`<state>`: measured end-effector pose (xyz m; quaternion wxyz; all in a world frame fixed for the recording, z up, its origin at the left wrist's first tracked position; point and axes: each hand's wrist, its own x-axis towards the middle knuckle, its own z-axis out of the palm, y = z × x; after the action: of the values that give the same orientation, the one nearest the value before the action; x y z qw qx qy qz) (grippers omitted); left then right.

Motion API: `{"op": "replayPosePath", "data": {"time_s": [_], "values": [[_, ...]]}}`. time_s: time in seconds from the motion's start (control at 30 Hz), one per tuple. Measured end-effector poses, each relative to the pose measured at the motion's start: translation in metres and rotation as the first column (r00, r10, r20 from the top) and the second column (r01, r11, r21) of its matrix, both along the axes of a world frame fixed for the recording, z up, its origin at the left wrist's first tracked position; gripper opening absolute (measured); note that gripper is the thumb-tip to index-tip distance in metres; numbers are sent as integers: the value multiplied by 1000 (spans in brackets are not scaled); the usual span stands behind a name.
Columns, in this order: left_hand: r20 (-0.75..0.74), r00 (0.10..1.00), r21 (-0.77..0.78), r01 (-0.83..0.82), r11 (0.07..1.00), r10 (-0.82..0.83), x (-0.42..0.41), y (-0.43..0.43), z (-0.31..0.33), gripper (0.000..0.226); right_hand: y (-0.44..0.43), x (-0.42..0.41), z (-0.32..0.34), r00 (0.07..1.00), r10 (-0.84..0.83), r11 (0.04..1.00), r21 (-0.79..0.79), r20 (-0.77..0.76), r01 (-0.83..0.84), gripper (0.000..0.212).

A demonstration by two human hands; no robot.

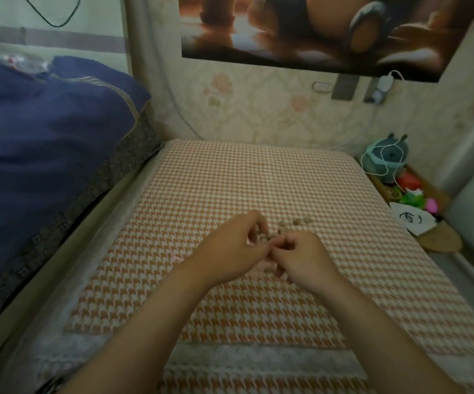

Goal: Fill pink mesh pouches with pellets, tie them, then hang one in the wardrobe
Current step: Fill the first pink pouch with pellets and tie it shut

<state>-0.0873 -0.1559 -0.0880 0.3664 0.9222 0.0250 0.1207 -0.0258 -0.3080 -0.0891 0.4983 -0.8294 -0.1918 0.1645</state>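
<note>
Both hands meet over a pellet pile on a houndstooth-covered surface, centre of the frame.

The left hand [231, 245] and right hand [301, 255] touch at the fingertips, fingers curled inward, pinching something small between them; what they grip is hidden, though a pink ribbon [177, 258] trailing at the left wrist suggests a mesh pouch held open or being drawn shut. Small, rounded, beige pellets [287, 224] lie loose just beyond the fingers, probably kept close for scooping. The woven cloth [258, 180] is orange-and-white, lace-edged below. A navy pillow [45, 132] fills the left.
</note>
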Motion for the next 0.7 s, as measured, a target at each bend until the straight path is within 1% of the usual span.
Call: {"op": "replayPosePath", "data": {"time_s": [0.07, 0.2, 0.27, 0.3, 0.37, 0.43, 0.5, 0.53, 0.6, 0.67, 0.7], "values": [[-9, 1000, -32, -22, 999, 21, 3, -2, -3, 18, 2, 4, -4, 998, 43, 998, -52, 46, -40, 16], [-105, 993, -262, -76, 962, 50, 5, 3, -8, 14, 8, 9, -9, 994, 73, 996, -61, 76, -69, 11], [-170, 984, -341, -102, 934, 46, 3, 9, -10, 12, 11, 10, -11, 995, 85, 995, -55, 60, -81, 9], [-191, 981, -345, -113, 932, 48, 2, 13, -11, 12, 13, 10, -11, 994, 95, 994, -55, 53, -92, 8], [-211, 976, -296, -110, 949, 48, -3, 19, -13, 10, 17, 10, -12, 993, 109, 993, -58, 49, -106, 5], [-228, 972, -182, -91, 979, 47, -7, 24, -15, 10, 21, 11, -13, 995, 93, 995, -39, 40, -92, 1], [-240, 967, -100, -110, 989, 84, -11, 25, -15, 12, 24, 11, -13, 996, 81, 997, -3, 28, -81, 7], [-238, 965, -105, -141, 984, 113, -12, 26, -15, 13, 25, 11, -14, 995, 94, 996, 8, 25, -94, 9], [-259, 953, -218, -213, 952, 154, -12, 27, -14, 15, 26, 11, -14, 989, 147, 989, 20, 35, -147, 8], [-307, 939, -329, -255, 909, 152, -11, 29, -12, 16, 27, 12, -15, 978, 192, 981, 17, 80, -194, 7], [-324, 935, -351, -260, 899, 144, -10, 31, -12, 16, 27, 13, -16, 970, 210, 977, 1, 124, -212, 12]]}}
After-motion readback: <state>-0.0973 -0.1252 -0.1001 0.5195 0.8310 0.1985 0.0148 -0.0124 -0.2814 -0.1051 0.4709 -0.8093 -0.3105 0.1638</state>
